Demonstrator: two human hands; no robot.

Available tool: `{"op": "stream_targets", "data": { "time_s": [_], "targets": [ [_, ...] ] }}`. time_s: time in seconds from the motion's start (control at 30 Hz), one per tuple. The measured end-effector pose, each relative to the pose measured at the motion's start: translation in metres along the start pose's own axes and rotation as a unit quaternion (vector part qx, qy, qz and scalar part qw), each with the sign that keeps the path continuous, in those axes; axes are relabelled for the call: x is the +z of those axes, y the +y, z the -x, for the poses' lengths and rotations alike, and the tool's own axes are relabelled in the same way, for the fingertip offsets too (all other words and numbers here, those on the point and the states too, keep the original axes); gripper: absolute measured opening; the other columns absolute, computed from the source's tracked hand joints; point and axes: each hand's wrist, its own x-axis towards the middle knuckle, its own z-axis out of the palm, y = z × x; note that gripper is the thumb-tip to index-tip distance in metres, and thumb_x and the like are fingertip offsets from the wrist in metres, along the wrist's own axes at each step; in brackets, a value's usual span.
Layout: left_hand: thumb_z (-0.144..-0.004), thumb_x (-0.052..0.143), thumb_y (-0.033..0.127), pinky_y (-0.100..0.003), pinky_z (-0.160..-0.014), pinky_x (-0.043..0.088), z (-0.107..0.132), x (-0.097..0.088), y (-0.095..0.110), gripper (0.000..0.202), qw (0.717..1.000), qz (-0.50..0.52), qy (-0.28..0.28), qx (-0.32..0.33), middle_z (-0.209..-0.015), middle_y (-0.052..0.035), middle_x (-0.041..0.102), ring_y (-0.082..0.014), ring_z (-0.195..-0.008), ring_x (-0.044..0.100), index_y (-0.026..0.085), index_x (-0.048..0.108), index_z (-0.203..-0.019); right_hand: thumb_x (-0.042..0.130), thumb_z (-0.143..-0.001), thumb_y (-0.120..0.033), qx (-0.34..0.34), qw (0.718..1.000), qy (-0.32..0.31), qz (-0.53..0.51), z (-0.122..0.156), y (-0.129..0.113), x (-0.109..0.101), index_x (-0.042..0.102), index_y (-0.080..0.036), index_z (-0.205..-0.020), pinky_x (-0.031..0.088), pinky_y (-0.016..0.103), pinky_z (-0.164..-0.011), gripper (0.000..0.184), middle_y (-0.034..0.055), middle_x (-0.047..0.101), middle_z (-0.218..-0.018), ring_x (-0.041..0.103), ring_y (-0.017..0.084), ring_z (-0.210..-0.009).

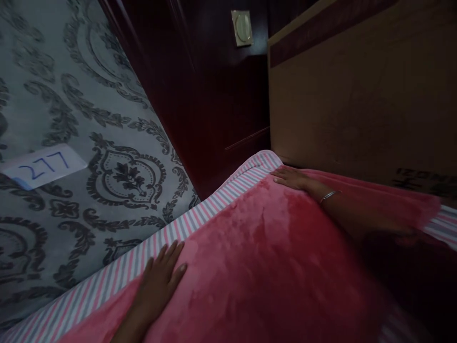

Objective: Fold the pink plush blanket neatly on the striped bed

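Cut-off edges and covered undersides around the two hands.
The palms of the left hand (160,276) and right hand (293,177) are hidden against the pink blanket (243,267), which runs out of view on the near side and covers much of the striped sheet (157,247). The left forearm is cut off at the near edge; the right upper arm sinks into shadow. The cardboard box (350,95) is cropped at far and right, its dark print (421,181) unreadable in full.
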Motion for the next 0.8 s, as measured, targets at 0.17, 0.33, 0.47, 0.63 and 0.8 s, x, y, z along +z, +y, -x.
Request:
{"op": "stream_targets", "data": {
  "time_s": [0.17,0.33,0.47,0.63,0.8],
  "targets": [
    [-0.099,0.028,0.051,-0.063,-0.123,0.016,0.001,0.002,-0.027,0.064,0.999,-0.007,-0.006,-0.046,-0.167,-0.0008,0.024,-0.0298,-0.156,0.014,0.028,0.028,-0.159,0.029,-0.097,-0.065,-0.027,0.999,0.016,-0.037,0.003,0.002,-0.006,0.041,-0.027,-0.156,0.020,0.046,-0.127,0.072,-0.0002,0.036,-0.161,0.024,0.027,-0.152],
    [-0.099,0.028,0.051,-0.061,-0.123,0.016,0.002,0.001,-0.027,0.065,0.998,-0.010,-0.016,-0.054,-0.168,-0.0006,0.019,-0.0290,-0.156,0.011,0.027,0.026,-0.160,0.028,-0.097,-0.063,-0.018,0.998,0.024,-0.054,0.002,0.006,-0.001,0.041,-0.023,-0.156,0.020,0.046,-0.127,0.072,0.0019,0.036,-0.161,0.026,0.027,-0.152],
    [-0.100,0.031,0.050,-0.061,-0.122,0.020,0.004,-0.003,-0.018,0.062,0.998,0.007,-0.006,-0.060,-0.167,-0.0034,0.023,-0.0293,-0.156,0.015,0.028,0.031,-0.158,0.027,-0.098,-0.056,-0.011,0.997,0.049,-0.063,-0.001,0.012,0.006,0.046,-0.019,-0.153,0.022,0.042,-0.126,0.069,0.0053,0.041,-0.159,0.032,0.026,-0.150],
    [-0.100,0.031,0.051,-0.061,-0.121,0.022,0.005,-0.009,-0.006,0.063,0.998,0.002,-0.007,-0.061,-0.167,-0.0063,0.026,-0.0310,-0.156,0.017,0.026,0.034,-0.158,0.030,-0.098,-0.048,0.018,0.998,0.051,-0.026,0.000,-0.001,0.001,0.051,-0.018,-0.150,0.026,0.048,-0.124,0.064,0.0086,0.043,-0.157,0.033,0.030,-0.149],
    [-0.101,0.029,0.050,-0.062,-0.120,0.023,0.007,-0.015,0.003,0.063,0.998,-0.004,-0.006,-0.059,-0.167,-0.0089,0.026,-0.0334,-0.155,0.019,0.023,0.033,-0.158,0.028,-0.098,-0.058,0.060,0.997,0.035,0.013,0.049,-0.035,-0.003,0.044,-0.030,-0.154,0.026,0.070,-0.116,0.065,0.0059,0.034,-0.162,0.027,0.041,-0.149]
  ]
}}
